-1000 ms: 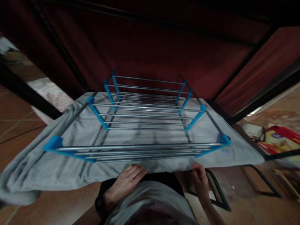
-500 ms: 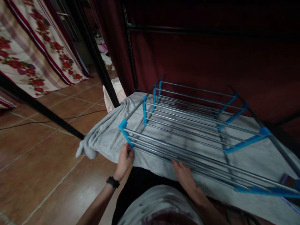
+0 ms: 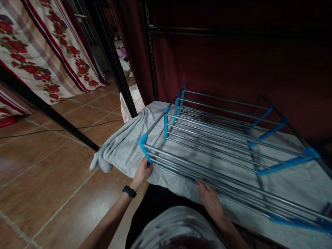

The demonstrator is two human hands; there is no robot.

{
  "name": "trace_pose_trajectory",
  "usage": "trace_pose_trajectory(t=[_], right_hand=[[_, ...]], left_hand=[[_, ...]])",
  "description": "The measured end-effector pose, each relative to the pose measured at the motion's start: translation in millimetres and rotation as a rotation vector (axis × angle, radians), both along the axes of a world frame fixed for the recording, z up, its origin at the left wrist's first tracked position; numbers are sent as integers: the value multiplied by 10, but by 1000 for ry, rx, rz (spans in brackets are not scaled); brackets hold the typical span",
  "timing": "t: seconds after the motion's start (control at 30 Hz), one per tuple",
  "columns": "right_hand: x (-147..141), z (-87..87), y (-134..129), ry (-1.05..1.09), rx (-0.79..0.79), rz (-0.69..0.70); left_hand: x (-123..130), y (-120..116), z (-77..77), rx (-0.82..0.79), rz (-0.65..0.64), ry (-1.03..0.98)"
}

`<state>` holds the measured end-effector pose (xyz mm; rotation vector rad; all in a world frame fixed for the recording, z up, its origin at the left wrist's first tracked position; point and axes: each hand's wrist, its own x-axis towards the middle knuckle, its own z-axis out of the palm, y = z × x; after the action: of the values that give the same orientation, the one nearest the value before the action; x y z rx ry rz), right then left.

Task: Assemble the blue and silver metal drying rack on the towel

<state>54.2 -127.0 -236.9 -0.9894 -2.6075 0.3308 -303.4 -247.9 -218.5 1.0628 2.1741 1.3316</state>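
A metal-tube rack with blue plastic corner brackets lies on a grey blanket. My left hand, with a black band on its wrist, is closed at the bottom of the near left blue bracket. Its thumb and fingers pinch the rack's corner, and some fingertips are hidden. My right hand is at the rack's lowest front tube, farther right, with its fingers curled onto it and their tips partly out of sight behind the tubes.
Black metal posts frame the bed on the left. Dark red cloth hangs behind the rack. A floral curtain hangs at upper left. A dark cable crosses the tiled floor, and a pale striped cloth hangs beyond the post.
The whole view has shifted, so the rack and both hands appear slightly farther right. My left hand now sits more closely around the blue corner. My right hand stays on the front tube.
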Motion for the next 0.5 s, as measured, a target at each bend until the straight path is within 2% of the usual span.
trace_pose_trajectory(t=[0.13,0.3,0.5], right_hand=[[-5,0,22,-3,-8,10],[-2,-34,42,-8,16,32],[-41,52,33,16,-18,26]], left_hand=[[-119,34,63,-39,-120,-68],[-227,63,224,-84,-269,-142],[-272,78,315,-82,-346,-185]])
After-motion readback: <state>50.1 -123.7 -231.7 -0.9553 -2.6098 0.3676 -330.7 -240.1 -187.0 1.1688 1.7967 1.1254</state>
